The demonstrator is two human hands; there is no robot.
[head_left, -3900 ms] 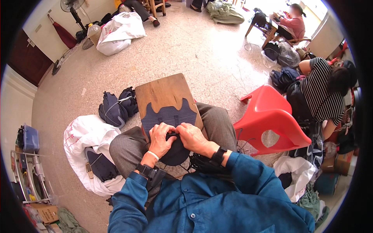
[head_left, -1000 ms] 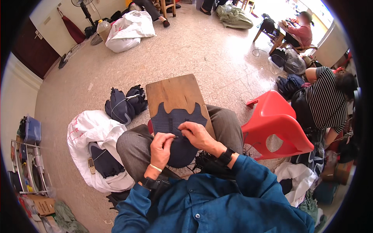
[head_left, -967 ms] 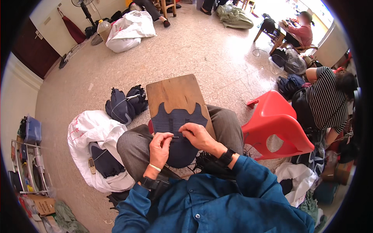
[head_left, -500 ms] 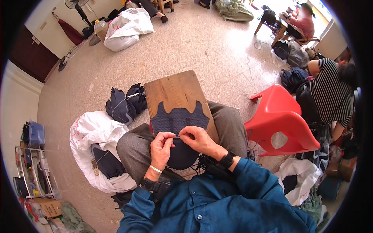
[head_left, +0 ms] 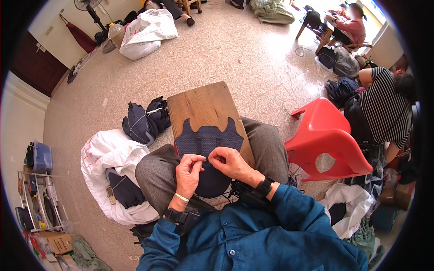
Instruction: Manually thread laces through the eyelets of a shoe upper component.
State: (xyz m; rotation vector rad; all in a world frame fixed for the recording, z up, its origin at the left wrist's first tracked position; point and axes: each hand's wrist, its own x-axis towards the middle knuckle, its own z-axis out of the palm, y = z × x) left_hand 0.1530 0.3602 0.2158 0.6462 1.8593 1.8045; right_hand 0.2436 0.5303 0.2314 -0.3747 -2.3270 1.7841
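Note:
A dark navy fabric piece [head_left: 209, 137], cut with two horn-like points and carrying two darker strips, lies over the near end of a wooden board [head_left: 201, 105] between my knees. Its lower, rounded part [head_left: 212, 180] hangs toward my lap. My left hand [head_left: 188, 174] is closed in a pinch over the fabric's middle. Close beside it, my right hand [head_left: 229, 163] pinches too, fingertips nearly meeting the left ones. What sits between the fingertips is too small to make out.
On my left are tied bundles of dark fabric pieces [head_left: 141, 124] and a white sack [head_left: 106, 151] holding more. A red plastic chair [head_left: 323, 124] stands at my right, near a person in a striped top [head_left: 382, 104]. A metal rack [head_left: 43, 198] is at far left.

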